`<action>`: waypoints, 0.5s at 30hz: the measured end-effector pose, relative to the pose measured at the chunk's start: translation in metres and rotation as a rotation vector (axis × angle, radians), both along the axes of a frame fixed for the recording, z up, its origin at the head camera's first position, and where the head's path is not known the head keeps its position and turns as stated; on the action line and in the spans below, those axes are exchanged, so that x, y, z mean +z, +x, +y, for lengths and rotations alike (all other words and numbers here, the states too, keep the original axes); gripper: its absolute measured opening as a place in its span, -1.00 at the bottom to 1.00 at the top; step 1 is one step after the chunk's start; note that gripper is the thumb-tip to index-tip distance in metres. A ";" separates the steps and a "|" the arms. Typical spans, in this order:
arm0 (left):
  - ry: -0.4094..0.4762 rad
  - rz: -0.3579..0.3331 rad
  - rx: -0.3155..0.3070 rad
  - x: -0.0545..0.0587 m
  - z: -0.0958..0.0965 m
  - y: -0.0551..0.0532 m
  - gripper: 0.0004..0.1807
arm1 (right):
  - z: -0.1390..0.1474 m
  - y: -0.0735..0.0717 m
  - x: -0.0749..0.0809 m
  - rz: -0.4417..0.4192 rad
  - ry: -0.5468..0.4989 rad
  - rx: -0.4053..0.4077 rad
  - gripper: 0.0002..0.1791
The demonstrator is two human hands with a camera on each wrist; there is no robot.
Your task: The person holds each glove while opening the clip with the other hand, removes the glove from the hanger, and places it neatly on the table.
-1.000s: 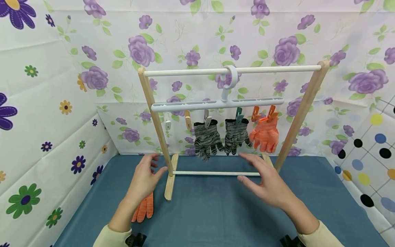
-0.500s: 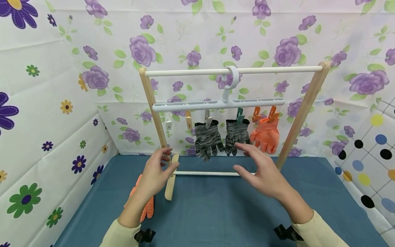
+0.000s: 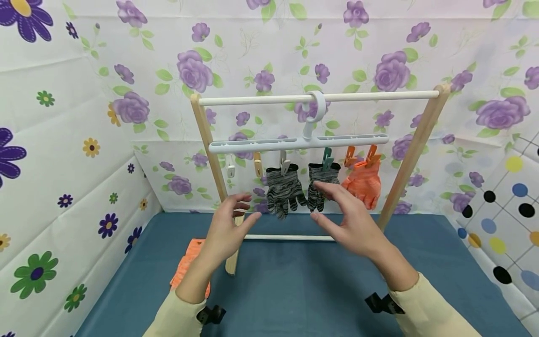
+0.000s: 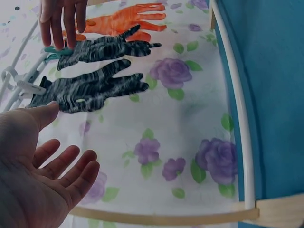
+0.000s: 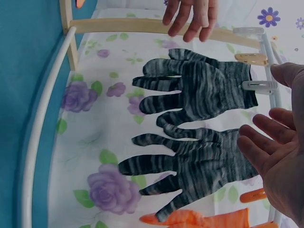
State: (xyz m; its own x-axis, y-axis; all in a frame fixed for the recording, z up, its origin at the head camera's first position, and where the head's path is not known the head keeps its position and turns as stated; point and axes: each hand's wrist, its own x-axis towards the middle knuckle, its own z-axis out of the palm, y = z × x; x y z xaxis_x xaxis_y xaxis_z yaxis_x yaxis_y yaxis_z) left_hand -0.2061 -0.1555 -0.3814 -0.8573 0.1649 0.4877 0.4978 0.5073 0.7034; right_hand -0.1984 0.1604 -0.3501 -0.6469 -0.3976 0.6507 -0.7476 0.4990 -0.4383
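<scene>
My left hand [image 3: 229,229] is raised in front of the rack's left post, fingers loosely bent and nothing in them. The right hand [image 3: 355,224], also holding nothing, is lifted before the hanging gloves and overlaps one in the head view. Two grey-black striped knit gloves hang from a white hanger [image 3: 299,142]: the left glove [image 3: 284,192] by a grey clothespin [image 3: 284,164], the right glove [image 5: 194,166] by a green clothespin [image 3: 327,159]. An orange glove [image 3: 364,182] hangs from an orange clothespin [image 3: 372,155]. Another orange glove [image 3: 185,267] lies on the table, partly behind the left forearm.
A wooden rack with a white top rod [image 3: 252,99] and a lower rod [image 3: 290,238] stands on the blue tabletop [image 3: 290,290]. White [image 3: 230,166], yellow [image 3: 258,164] and second orange [image 3: 350,156] clothespins hang without gloves. Flowered cloth [image 3: 269,47] encloses the back and sides.
Both hands have risen and moved toward each other, nearer the striped gloves. More of the orange glove on the table shows beside the left forearm. The hanging gloves stay in place.
</scene>
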 end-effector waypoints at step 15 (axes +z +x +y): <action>0.173 -0.005 -0.072 0.008 0.028 -0.013 -0.45 | -0.022 -0.015 0.028 0.077 -0.035 0.041 -0.27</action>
